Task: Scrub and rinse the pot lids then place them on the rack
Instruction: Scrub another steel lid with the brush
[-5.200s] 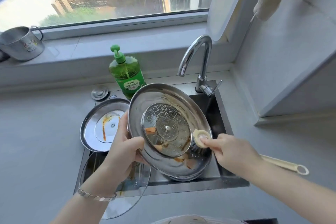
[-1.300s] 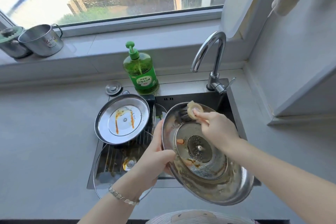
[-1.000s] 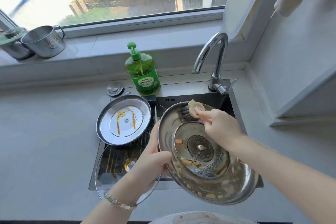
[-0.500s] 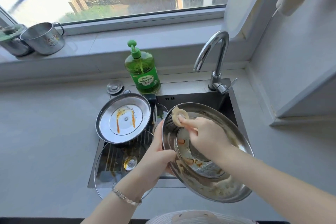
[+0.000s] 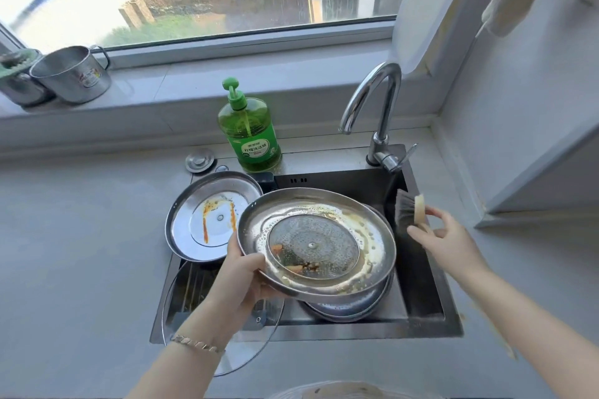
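Note:
My left hand (image 5: 241, 275) grips the near-left rim of a large steel pot lid (image 5: 316, 241), held underside up over the sink; its inner disc carries suds and orange food bits. My right hand (image 5: 449, 241) holds a scrub brush (image 5: 409, 207) off to the lid's right, clear of it, bristles pointing left. A second steel lid (image 5: 210, 215) with orange streaks rests at the sink's left. A glass lid (image 5: 223, 327) lies over the sink rack (image 5: 194, 285) at the near left. Another steel lid (image 5: 350, 304) sits in the basin below the held one.
A green dish-soap bottle (image 5: 248, 129) stands behind the sink (image 5: 421, 324), beside the faucet (image 5: 377, 110) with no water running. A sink plug (image 5: 200, 160) lies on the counter. Steel mugs (image 5: 73, 74) sit on the windowsill at the left. A cutting board (image 5: 428, 3) leans at the right.
My right hand has lifted the brush off the lid and swung it out to the right. My left hand has levelled the lid.

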A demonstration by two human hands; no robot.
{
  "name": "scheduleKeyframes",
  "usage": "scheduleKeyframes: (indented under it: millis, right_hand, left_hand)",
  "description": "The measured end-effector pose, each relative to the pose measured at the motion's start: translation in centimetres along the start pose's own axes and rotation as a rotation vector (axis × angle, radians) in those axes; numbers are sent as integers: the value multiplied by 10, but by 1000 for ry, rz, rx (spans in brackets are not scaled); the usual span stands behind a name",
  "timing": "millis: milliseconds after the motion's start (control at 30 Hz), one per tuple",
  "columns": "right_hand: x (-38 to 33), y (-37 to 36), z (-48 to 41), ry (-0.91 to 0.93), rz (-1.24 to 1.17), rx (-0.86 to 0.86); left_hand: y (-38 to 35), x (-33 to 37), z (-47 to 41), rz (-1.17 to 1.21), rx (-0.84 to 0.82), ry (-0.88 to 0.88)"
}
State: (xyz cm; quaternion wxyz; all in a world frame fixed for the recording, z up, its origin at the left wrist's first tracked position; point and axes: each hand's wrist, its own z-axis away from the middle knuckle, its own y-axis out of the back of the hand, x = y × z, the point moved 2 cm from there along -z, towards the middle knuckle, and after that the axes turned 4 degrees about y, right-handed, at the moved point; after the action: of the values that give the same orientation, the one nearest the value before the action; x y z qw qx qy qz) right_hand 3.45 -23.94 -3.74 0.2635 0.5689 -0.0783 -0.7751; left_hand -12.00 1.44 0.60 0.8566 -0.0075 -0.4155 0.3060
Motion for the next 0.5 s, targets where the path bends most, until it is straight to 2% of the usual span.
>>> scheduleKeyframes:
  millis: [67,133,200,267,367,500]
  right_hand:
    - [4,-9,3,-243,-211,-38]
    - [3,-20,7,-428,-441,-178]
    - [-4,-30,10,-517,-705,-333]
    - [-13,-34,10,-521,-918,-393]
    - [-23,-32,7,-472,-974,-363]
    - [-23,-26,7,-447,-753,-258]
  left_hand:
    - [-1,1,-2,64,27,-21]
    - [-2,1,-5,139,40,-22]
    - [-1,-2,-8,192,26,-1]
    - [1,-5,-12,219,-3,32]
    - [0,-8,-13,206,-23,57]
    - [-5,-11,-13,102,-28,52]
